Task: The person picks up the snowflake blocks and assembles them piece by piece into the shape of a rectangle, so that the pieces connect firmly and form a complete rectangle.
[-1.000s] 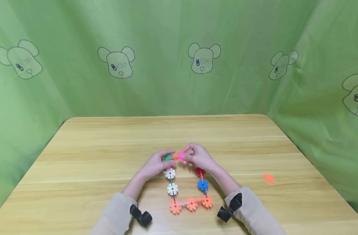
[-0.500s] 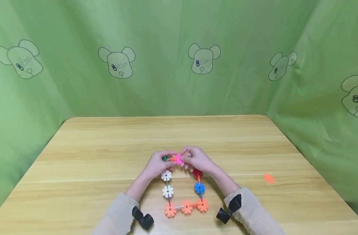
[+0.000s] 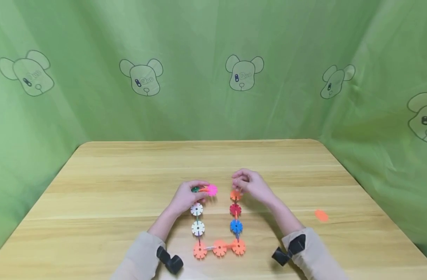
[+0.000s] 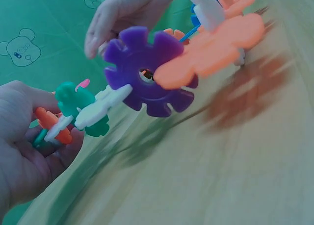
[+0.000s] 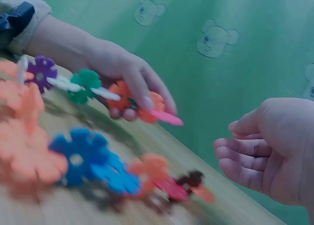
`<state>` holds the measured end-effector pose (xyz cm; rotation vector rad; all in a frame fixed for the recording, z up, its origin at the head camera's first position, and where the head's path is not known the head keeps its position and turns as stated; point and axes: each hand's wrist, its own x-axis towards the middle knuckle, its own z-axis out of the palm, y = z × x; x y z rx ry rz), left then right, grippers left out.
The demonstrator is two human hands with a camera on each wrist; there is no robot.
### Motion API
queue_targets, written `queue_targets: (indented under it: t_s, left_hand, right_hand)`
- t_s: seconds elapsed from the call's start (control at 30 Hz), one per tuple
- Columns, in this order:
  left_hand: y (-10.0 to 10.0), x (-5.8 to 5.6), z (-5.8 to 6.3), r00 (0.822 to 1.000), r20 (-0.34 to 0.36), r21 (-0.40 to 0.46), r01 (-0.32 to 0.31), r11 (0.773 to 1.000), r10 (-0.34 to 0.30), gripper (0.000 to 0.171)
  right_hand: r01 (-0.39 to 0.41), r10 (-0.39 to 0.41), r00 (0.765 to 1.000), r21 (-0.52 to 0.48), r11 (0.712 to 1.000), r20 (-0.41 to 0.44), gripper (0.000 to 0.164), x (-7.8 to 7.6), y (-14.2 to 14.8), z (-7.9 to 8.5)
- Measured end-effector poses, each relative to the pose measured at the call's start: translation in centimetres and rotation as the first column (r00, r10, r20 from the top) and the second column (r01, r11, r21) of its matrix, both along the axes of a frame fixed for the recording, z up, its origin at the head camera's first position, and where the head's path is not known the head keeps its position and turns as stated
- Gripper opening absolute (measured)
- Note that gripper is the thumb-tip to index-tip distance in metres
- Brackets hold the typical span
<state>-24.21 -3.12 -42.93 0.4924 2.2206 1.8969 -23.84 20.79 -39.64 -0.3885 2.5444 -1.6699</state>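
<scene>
A U-shaped chain of slotted plastic snowflake discs lies in front of me. My left hand (image 3: 188, 196) grips its far-left end near a green disc (image 3: 195, 189), fingers and thumb round the pieces. From that grip a pink disc (image 3: 212, 190) sticks out to the right. My right hand (image 3: 253, 186) hovers with loosely curled fingers and nothing in them, by the chain's other end, an orange disc (image 3: 236, 195). Below that come a red disc (image 3: 235, 210) and a blue disc (image 3: 236, 226). In the left wrist view, a purple disc (image 4: 130, 87) stands on edge between pale discs.
A loose orange disc (image 3: 321, 215) lies on the wooden table (image 3: 129, 163), off to the right. Orange discs (image 3: 219, 248) form the chain's near side. A green curtain (image 3: 192, 105) with bear-head drawings surrounds the table's far sides.
My right hand has let go of the pink disc and moved right, uncovering the orange end disc. The chain has shifted slightly left and nearer, with my left hand still gripping it.
</scene>
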Motion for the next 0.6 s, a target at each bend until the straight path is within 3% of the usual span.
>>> queue_targets:
  t_s: [0.27,0.6]
  left_hand:
    - [-0.1,0.0,-0.1,0.999,0.027,0.006,0.022,1.0,-0.022,0.037]
    - [-0.3,0.0,0.0,1.0,0.014,-0.013,0.009,1.0,-0.009,0.036]
  right_hand:
    - [0.066,-0.066,0.998,-0.028,0.997,0.001,0.032,1.0,5.2,0.0]
    - [0.233,-0.23,0.972,0.056,0.971,-0.05,0.04,3.6,11.9,-0.3]
